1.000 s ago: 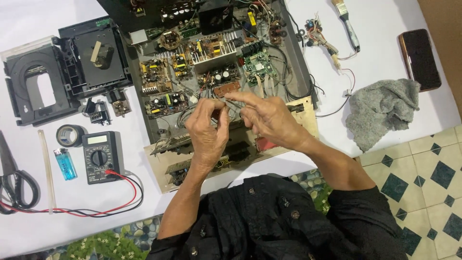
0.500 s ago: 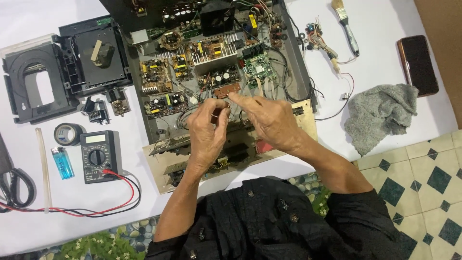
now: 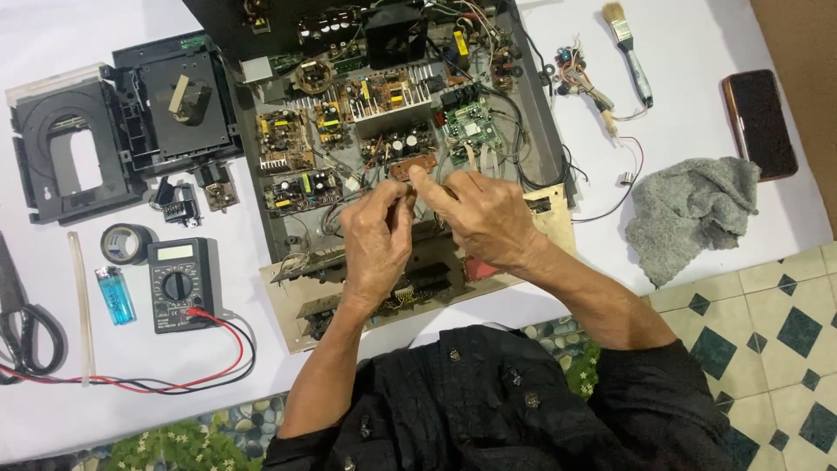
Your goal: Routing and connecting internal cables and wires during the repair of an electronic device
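An open electronics chassis full of circuit boards and wires lies on the white table. Both my hands are over its front part. My left hand has its fingers curled and pinched at a small brown circuit board that hangs on wires. My right hand meets it from the right, its fingertips on the same board. My fingers hide what lies between them. A detached front panel lies under my wrists.
A black disc-drive mechanism lies at the left. Below it are a multimeter with red and black leads, a tape roll, a blue lighter and scissors. On the right are a brush, a phone and a grey rag.
Both hands have moved a little farther into the chassis, up to the small brown board. The things on the table have not moved.
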